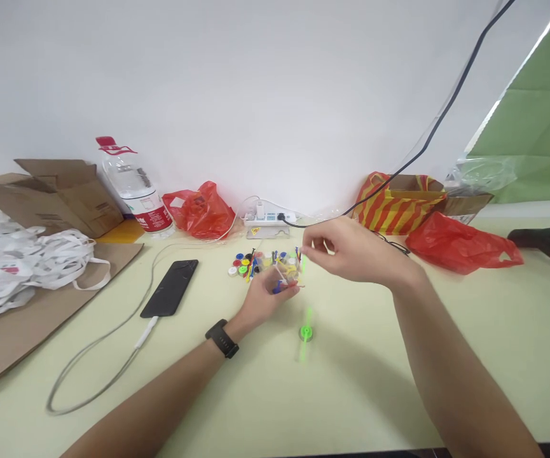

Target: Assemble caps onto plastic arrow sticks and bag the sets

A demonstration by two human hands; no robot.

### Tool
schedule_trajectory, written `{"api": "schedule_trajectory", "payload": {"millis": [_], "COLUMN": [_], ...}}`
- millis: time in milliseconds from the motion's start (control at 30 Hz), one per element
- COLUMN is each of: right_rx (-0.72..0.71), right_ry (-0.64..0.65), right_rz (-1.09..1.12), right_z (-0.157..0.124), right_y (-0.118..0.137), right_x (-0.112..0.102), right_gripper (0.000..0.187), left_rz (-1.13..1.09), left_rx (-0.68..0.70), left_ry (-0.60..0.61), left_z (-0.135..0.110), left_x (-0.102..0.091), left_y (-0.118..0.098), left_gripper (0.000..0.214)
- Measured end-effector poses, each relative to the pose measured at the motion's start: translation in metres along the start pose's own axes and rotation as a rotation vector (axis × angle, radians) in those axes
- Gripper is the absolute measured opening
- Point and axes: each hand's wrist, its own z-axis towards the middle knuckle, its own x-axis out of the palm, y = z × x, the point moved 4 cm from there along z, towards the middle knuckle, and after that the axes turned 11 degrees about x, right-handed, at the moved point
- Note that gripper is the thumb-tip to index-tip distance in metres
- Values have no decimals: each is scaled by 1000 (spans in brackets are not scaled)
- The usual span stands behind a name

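My left hand (262,299) is at the near side of a cluster of small coloured plastic pieces (242,263), its thumb and fingers curled round a few thin parts. White, red and blue bits show there, too small and blurred to name. To its right, my right hand (339,248) is raised, with thumb and forefinger pinched together. A thin light-green strip shows by those fingertips; whether they grip it is unclear. Closer to me on the table lies a bright green bladed piece (306,333) with a round hub, its long blades blurred.
A phone (170,289) on a charging cable lies left. A power strip (271,217) stands by the wall. Around are a water bottle (136,191), red bags (201,211), a cardboard box (65,197), white straps (41,261) and a striped bag (396,203). A black cable (439,121) hangs down.
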Motion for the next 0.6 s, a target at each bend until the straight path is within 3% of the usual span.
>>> {"api": "schedule_trajectory", "payload": {"millis": [100,167,267,333,433,533,600], "right_rx": [-115,-156,-131,-84,-102,-220,-306], "right_ry": [495,781,1003,945,813,773,739], "right_rz": [-9,-97,-318,-393,-337,-130,160], "right_z": [-7,-11,-12,-9,-5,-2,1], "right_y": [7,20,43,54,57,48,42], "right_x": [27,54,94,112,122,113,95], "right_gripper": [12,27,31,20,18,22,17], "left_rz": [-16,-38,-75,-74,-76,-40,0], "left_rx": [-9,-27,-59,-103,-131,-110,-99], "left_ry": [67,126,124,115,124,111,120], "left_z": [1,0,0,0,1,1,1], "left_x": [1,1,-1,-2,-3,-7,-9], "left_y": [0,3,10,15,16,16,18], "left_gripper": [29,27,30,32,33,24,23]}}
